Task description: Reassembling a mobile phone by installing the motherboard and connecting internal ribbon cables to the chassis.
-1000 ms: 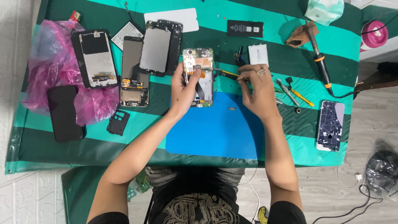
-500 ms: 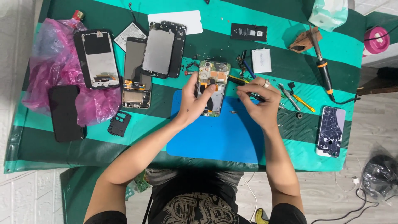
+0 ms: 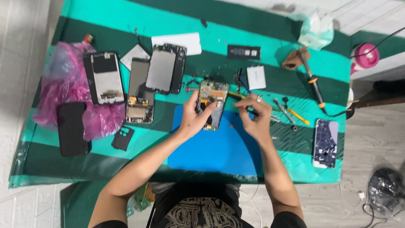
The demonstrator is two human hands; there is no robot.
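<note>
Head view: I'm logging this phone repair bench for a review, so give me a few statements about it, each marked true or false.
1. The left hand grips the opened phone with its circuit board showing. True.
2. That phone lies partly over the flat blue work mat. True.
3. The right hand is empty. False: it pinches a thin yellow-handled tool pointed at the phone.
4. The white phone with a shattered screen lies on the pink plastic bag. False: it lies on the striped green cloth, at its right edge.
5. The black-handled soldering iron lies untouched beyond the right hand. True.
</note>
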